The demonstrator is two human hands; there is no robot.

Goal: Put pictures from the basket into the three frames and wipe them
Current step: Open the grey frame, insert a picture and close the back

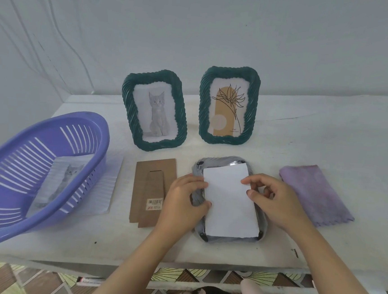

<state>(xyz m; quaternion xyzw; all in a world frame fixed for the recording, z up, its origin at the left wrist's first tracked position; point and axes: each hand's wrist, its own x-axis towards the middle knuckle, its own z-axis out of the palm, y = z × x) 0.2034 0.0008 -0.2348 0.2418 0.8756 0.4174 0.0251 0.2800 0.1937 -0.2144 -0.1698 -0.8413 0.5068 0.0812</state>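
Our L hand (184, 197) is curled round the left side of a grey frame (212, 163). The thumb touches the edge of a white picture (228, 203). Our R hand (275, 201) is curled too. Its first finger & thumb pinch the right edge of that same picture. The 2 hands are apart, one on each side.

The frame lies face down on the table (305, 145). The picture lies on the frame's back, blank side up & a bit tilted. It covers most of the back. Small black clips show at the frame's corners.

Just left of the L hand a brown cardboard back (149, 190) lies flat, w/ a barcode sticker on it. Further left is a purple basket (16, 232) w/ a cat picture (65, 180) inside. A thin pale sheet (108, 186) lies partly under the basket.

Right of the R hand a folded purple cloth (315, 195) lies flat, near the frame but not touching it.

At the back 2 green frames stand up, side by side but apart. The cat frame (129, 108) on the left holds a cat pic. The flower frame (203, 105) on the right holds a flower drawing.
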